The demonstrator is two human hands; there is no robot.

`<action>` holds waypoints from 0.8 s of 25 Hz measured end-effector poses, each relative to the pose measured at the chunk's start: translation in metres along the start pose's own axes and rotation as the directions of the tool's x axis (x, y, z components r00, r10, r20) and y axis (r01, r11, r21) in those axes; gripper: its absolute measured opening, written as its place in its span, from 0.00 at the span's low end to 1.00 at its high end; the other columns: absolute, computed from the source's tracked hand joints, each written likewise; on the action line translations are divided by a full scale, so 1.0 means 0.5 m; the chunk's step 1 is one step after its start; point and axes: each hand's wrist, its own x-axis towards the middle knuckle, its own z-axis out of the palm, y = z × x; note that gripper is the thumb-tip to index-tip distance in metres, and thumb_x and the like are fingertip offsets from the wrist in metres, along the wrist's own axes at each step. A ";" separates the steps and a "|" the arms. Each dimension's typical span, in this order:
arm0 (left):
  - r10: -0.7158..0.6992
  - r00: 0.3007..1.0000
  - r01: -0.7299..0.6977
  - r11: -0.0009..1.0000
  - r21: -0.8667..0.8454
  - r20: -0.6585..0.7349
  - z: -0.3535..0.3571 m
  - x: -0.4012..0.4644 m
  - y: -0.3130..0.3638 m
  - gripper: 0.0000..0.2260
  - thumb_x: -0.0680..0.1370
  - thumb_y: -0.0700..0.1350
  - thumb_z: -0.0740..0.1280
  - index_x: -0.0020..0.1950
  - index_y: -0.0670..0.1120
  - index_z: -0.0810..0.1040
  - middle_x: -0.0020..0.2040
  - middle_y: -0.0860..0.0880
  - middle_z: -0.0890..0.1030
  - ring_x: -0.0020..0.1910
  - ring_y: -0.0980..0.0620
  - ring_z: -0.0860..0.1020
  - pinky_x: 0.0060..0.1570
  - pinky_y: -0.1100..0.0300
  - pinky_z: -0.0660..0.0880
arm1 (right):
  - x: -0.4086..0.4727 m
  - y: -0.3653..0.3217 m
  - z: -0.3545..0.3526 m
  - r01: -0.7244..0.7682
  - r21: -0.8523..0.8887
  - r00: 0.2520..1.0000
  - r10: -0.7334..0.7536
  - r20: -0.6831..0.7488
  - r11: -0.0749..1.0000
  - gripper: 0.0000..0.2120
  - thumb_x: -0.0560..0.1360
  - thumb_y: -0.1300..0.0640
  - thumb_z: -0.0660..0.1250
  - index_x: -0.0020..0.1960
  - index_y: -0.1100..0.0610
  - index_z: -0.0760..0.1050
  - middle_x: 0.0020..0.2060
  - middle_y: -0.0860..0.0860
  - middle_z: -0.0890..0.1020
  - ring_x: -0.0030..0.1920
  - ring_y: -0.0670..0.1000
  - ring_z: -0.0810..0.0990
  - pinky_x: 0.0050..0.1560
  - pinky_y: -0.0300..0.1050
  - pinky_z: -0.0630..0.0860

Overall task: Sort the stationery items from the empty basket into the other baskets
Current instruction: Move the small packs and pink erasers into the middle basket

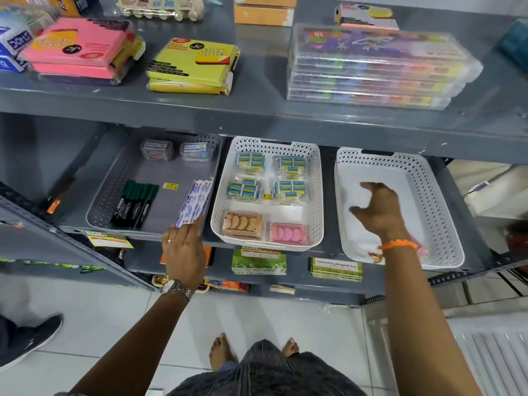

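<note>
Three baskets stand side by side on the lower shelf. In the grey basket (114, 178) at the left lie black markers (134, 204) and two small clear boxes (157, 150). My left hand (184, 247) grips flat blue-and-white packets (194, 204) leaning against that basket's right wall. The middle white basket (220, 218) holds eraser packs (250, 162) plus a brown box (243, 224) and a pink box (288, 232). My right hand (377, 210) hovers with fingers spread over the right white basket (445, 224), whose floor is mostly bare; a small pink item (420, 248) shows by my wrist.
The upper shelf (257, 115) overhangs the baskets and carries pink and yellow sticky-note packs (191, 64) and stacked clear pen cases (371, 70). Green packets (258, 261) lie on the shelf below. Another person's shoe (28, 341) is on the floor at the left.
</note>
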 end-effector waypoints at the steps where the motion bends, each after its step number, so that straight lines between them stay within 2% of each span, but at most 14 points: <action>1: 0.002 1.000 -0.002 1.000 -0.001 0.000 0.000 0.000 -0.001 0.18 0.77 0.34 0.65 0.67 0.42 0.77 0.54 0.39 0.83 0.53 0.35 0.77 0.58 0.43 0.69 | -0.012 0.041 -0.015 -0.095 -0.092 0.994 0.100 0.049 0.991 0.33 0.67 0.58 0.79 0.69 0.63 0.74 0.65 0.63 0.78 0.65 0.64 0.76 0.69 0.52 0.71; 3: 0.009 1.000 -0.009 1.000 -0.009 -0.002 0.001 0.000 -0.001 0.18 0.77 0.34 0.65 0.67 0.41 0.77 0.54 0.39 0.83 0.53 0.35 0.78 0.59 0.42 0.69 | -0.038 0.104 -0.033 -0.246 -0.272 0.951 0.285 0.117 0.930 0.31 0.67 0.56 0.78 0.67 0.64 0.74 0.62 0.64 0.78 0.64 0.65 0.75 0.67 0.55 0.72; 6: 0.021 1.000 -0.021 1.000 -0.007 -0.002 0.002 -0.001 -0.006 0.18 0.78 0.36 0.64 0.68 0.41 0.76 0.56 0.38 0.82 0.55 0.35 0.78 0.62 0.42 0.69 | -0.056 0.156 -0.033 -0.330 -0.381 0.896 0.414 0.162 0.864 0.25 0.68 0.57 0.78 0.61 0.64 0.76 0.57 0.63 0.80 0.60 0.64 0.78 0.63 0.57 0.75; 9: 0.039 0.999 -0.039 0.999 -0.003 0.001 0.005 -0.003 -0.009 0.17 0.79 0.38 0.62 0.69 0.41 0.76 0.57 0.38 0.82 0.56 0.35 0.77 0.63 0.42 0.67 | -0.056 0.174 -0.033 -0.443 -0.310 0.873 0.483 0.065 0.841 0.25 0.69 0.54 0.77 0.59 0.67 0.75 0.54 0.67 0.81 0.56 0.67 0.80 0.58 0.59 0.78; 11: 0.047 0.999 -0.047 0.999 -0.005 -0.004 0.008 -0.002 -0.012 0.17 0.80 0.38 0.61 0.69 0.41 0.76 0.57 0.38 0.82 0.55 0.35 0.78 0.64 0.42 0.67 | -0.059 0.179 -0.029 -0.478 -0.208 0.872 0.489 0.001 0.853 0.27 0.72 0.44 0.72 0.56 0.68 0.76 0.51 0.67 0.82 0.52 0.67 0.82 0.52 0.57 0.78; 13: 0.047 0.999 -0.047 0.999 0.000 -0.012 0.012 -0.002 -0.013 0.17 0.80 0.38 0.60 0.68 0.41 0.76 0.56 0.38 0.82 0.54 0.35 0.78 0.64 0.42 0.68 | -0.062 0.182 -0.026 -0.488 -0.154 0.872 0.489 -0.034 0.859 0.36 0.71 0.34 0.68 0.55 0.68 0.76 0.51 0.68 0.82 0.51 0.67 0.82 0.51 0.57 0.79; 15: 0.044 0.999 -0.044 0.999 -0.003 -0.023 0.014 -0.002 -0.012 0.17 0.80 0.38 0.60 0.68 0.42 0.76 0.55 0.38 0.82 0.54 0.35 0.78 0.64 0.42 0.68 | -0.065 0.183 -0.029 -0.496 -0.161 0.868 0.494 -0.054 0.853 0.39 0.69 0.30 0.67 0.55 0.67 0.77 0.50 0.66 0.83 0.51 0.66 0.83 0.50 0.55 0.80; 17: 0.046 0.998 -0.047 0.999 -0.003 -0.036 0.015 -0.002 -0.013 0.17 0.80 0.38 0.61 0.68 0.42 0.76 0.55 0.38 0.82 0.54 0.35 0.78 0.63 0.42 0.68 | -0.068 0.173 -0.036 -0.481 -0.145 0.877 0.478 -0.057 0.865 0.32 0.65 0.32 0.70 0.48 0.62 0.82 0.42 0.60 0.85 0.42 0.60 0.83 0.45 0.47 0.80; 19: 0.051 0.998 -0.051 0.999 0.007 -0.038 0.016 -0.003 -0.015 0.17 0.80 0.39 0.60 0.68 0.42 0.76 0.55 0.38 0.82 0.54 0.35 0.78 0.63 0.42 0.68 | -0.077 0.149 -0.039 -0.424 -0.035 0.900 0.416 -0.130 0.905 0.18 0.61 0.44 0.76 0.42 0.57 0.84 0.36 0.55 0.85 0.32 0.53 0.79 0.39 0.39 0.74; 20: 0.053 0.998 -0.052 0.999 0.008 -0.034 0.017 -0.003 -0.018 0.17 0.80 0.40 0.59 0.68 0.42 0.76 0.55 0.38 0.82 0.54 0.36 0.78 0.64 0.42 0.68 | -0.084 0.134 -0.038 -0.385 0.053 0.905 0.388 -0.175 0.921 0.16 0.58 0.52 0.78 0.43 0.56 0.85 0.37 0.55 0.86 0.32 0.52 0.78 0.39 0.38 0.72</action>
